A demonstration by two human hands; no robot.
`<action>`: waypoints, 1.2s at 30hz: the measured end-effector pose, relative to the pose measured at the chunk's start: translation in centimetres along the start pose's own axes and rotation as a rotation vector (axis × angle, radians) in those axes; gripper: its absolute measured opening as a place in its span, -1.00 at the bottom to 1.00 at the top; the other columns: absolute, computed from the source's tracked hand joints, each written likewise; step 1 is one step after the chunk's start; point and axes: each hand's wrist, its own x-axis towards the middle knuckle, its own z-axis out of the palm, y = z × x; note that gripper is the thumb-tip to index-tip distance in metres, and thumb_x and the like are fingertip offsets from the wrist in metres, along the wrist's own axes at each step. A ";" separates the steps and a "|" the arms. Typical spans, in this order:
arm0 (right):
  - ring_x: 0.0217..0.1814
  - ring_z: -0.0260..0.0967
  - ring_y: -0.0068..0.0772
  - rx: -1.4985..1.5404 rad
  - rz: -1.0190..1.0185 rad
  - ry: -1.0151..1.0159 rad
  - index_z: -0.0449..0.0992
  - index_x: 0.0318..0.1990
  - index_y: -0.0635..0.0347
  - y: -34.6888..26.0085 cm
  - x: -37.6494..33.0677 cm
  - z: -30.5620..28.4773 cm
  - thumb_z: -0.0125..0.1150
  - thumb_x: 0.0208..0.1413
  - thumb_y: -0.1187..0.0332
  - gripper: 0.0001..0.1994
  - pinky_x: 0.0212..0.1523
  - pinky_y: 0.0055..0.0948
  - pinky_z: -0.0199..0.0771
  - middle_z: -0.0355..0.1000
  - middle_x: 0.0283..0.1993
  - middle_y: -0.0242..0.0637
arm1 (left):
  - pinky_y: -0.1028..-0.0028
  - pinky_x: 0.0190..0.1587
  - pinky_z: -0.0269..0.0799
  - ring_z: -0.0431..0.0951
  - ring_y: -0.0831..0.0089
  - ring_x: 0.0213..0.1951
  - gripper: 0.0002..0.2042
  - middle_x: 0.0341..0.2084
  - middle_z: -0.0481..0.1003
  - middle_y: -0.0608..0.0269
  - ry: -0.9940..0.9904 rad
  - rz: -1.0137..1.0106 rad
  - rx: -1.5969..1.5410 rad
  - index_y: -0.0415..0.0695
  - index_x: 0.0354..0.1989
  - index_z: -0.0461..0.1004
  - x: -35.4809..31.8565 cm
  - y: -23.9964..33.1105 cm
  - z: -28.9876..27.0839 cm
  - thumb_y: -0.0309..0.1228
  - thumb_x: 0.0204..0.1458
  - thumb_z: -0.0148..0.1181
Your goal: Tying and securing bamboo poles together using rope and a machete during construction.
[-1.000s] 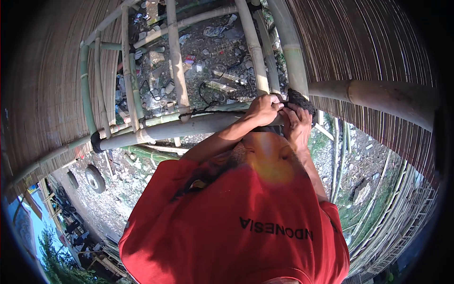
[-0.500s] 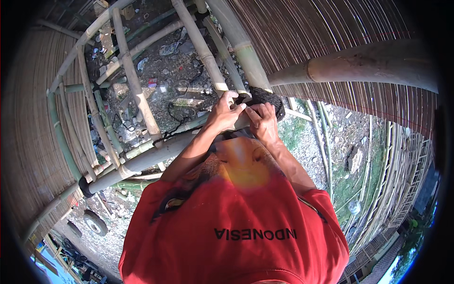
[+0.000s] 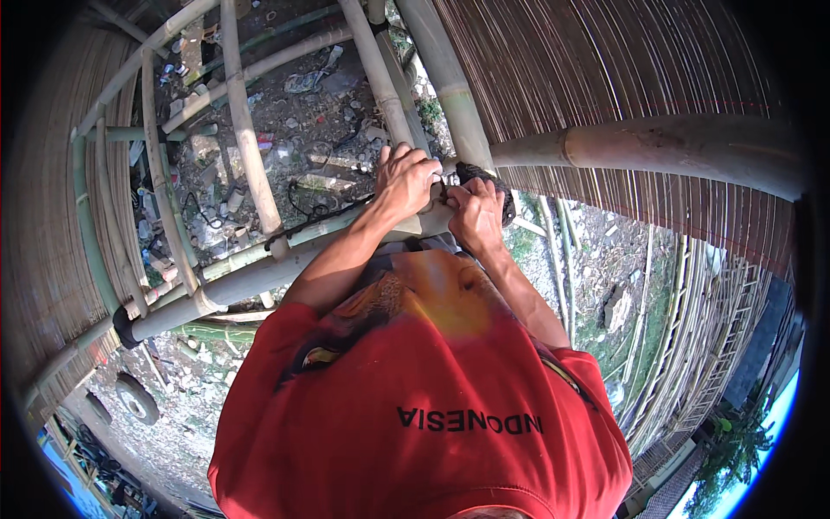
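Both my hands work close together at a bamboo joint wrapped in a dark fibre rope lashing [image 3: 505, 201]. My left hand [image 3: 403, 182] is closed, its back upward and fingers curled over the end of a slanting bamboo pole [image 3: 380, 82]. My right hand [image 3: 477, 216] is pinched shut beside the lashing, knuckles up. A short dark strand of rope [image 3: 443, 187] runs between the fingertips of the two hands. The fingers partly hide it. Under my wrists passes a thick horizontal bamboo pole [image 3: 233, 288], close against my red shirt.
A thick bamboo post [image 3: 451, 95] rises beyond the joint, and another big pole [image 3: 674, 154] runs right. Slatted bamboo screens [image 3: 588, 60] stand at right and left. Debris litters the ground below. A tyre [image 3: 137, 398] lies lower left; long bamboo strips [image 3: 692, 346] lie at right.
My left hand has turned so its back faces up, and its fingers have curled further over. The fingertips have drawn slightly apart with the strand between them. The whole view has shifted a little.
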 end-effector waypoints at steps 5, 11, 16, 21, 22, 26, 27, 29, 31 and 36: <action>-0.10 0.42 -0.09 -0.027 0.113 0.083 0.69 -0.29 0.05 -1.8 -0.3 0.3 0.28 -0.03 0.40 -0.85 -0.07 -0.01 0.26 0.51 -0.24 -0.25 | 0.18 0.08 0.17 0.44 0.30 0.01 -0.92 -0.31 0.61 0.38 0.013 0.024 0.071 0.08 -0.40 0.73 1.0 -0.7 0.9 -0.42 -0.08 0.40; -0.06 0.46 -0.13 0.034 0.180 0.106 0.70 -0.25 0.05 -2.2 -0.3 0.4 0.28 -0.02 0.44 -0.83 -0.01 -0.03 0.25 0.55 -0.20 -0.26 | 0.10 0.11 0.15 0.50 0.19 -0.04 -0.92 -0.36 0.65 0.19 -0.036 -0.091 0.189 -0.05 -0.49 0.72 2.7 0.9 1.7 -0.51 -0.21 0.40; -0.01 0.47 -0.07 0.087 0.192 0.040 0.72 -0.15 0.03 -1.6 0.1 -0.4 0.30 0.02 0.40 -0.78 0.03 0.03 0.29 0.55 -0.17 -0.20 | 0.00 0.21 0.18 0.56 0.15 0.06 -0.83 -0.22 0.69 0.06 -0.359 -0.260 0.296 -0.12 -0.29 0.72 5.5 1.4 2.9 -0.47 -0.04 0.27; -0.14 0.51 0.01 0.015 0.025 0.027 0.73 -0.20 0.09 -1.2 0.5 -1.2 0.36 -0.01 0.43 -0.81 -0.11 -0.08 0.47 0.57 -0.28 -0.10 | -0.21 0.21 -0.02 0.61 0.26 0.06 -0.76 -0.06 0.68 0.13 -0.635 -0.315 0.388 0.05 -0.10 0.73 7.5 1.0 4.7 -0.40 0.12 0.18; -0.16 0.51 0.02 0.037 0.005 0.029 0.72 -0.22 0.12 -1.1 0.6 -1.3 0.36 -0.01 0.43 -0.83 -0.09 -0.08 0.48 0.57 -0.29 -0.10 | -0.13 0.24 0.06 0.60 0.23 0.08 -0.77 -0.02 0.66 0.05 -0.625 -0.327 0.347 -0.03 -0.10 0.71 7.5 0.8 4.5 -0.42 0.12 0.20; -0.20 0.51 0.05 0.075 -0.035 0.032 0.70 -0.29 0.19 -0.9 1.0 -1.1 0.35 0.00 0.44 -0.88 -0.08 -0.08 0.51 0.57 -0.32 -0.08 | 0.01 0.29 0.16 0.56 0.17 0.12 -0.92 -0.15 0.68 0.20 -0.444 -0.315 0.234 -0.06 -0.33 0.71 6.3 -1.2 2.8 -0.48 0.01 0.33; -0.21 0.51 0.05 0.104 0.003 0.013 0.70 -0.29 0.18 -1.0 0.6 -1.1 0.35 0.00 0.44 -0.88 -0.09 -0.08 0.51 0.57 -0.32 -0.08 | 0.01 0.29 0.16 0.56 0.17 0.12 -0.92 -0.15 0.68 0.20 -0.450 -0.317 0.233 -0.06 -0.33 0.71 6.0 -0.9 1.0 -0.48 0.01 0.33; -0.15 0.52 0.03 0.092 0.032 -0.029 0.70 -0.27 0.14 -1.1 1.1 -1.2 0.34 0.02 0.43 -0.89 -0.03 -0.05 0.48 0.57 -0.27 -0.10 | 0.04 0.22 0.12 0.52 0.24 0.04 -0.96 -0.30 0.66 0.30 -0.445 -0.163 0.016 0.01 -0.42 0.69 5.1 -0.6 -2.7 -0.43 -0.06 0.43; -0.04 0.50 0.02 -0.023 0.090 -0.133 0.70 -0.24 0.08 -1.5 1.3 -1.4 0.33 0.06 0.41 -0.88 0.04 0.03 0.43 0.58 -0.20 -0.11 | 0.00 0.18 0.04 0.47 0.29 -0.01 -0.93 -0.36 0.62 0.36 -0.373 -0.045 -0.016 0.04 -0.44 0.68 3.7 -1.3 -2.5 -0.38 -0.11 0.46; 0.02 0.51 0.03 -0.127 0.075 -0.223 0.71 -0.24 0.02 -1.2 2.4 -1.4 0.31 0.11 0.33 -0.89 0.04 0.10 0.44 0.60 -0.17 -0.13 | -0.15 0.21 -0.02 0.47 0.27 0.04 -0.94 -0.34 0.61 0.34 -0.167 0.025 0.020 0.02 -0.45 0.68 2.2 -1.3 -1.7 -0.45 -0.11 0.41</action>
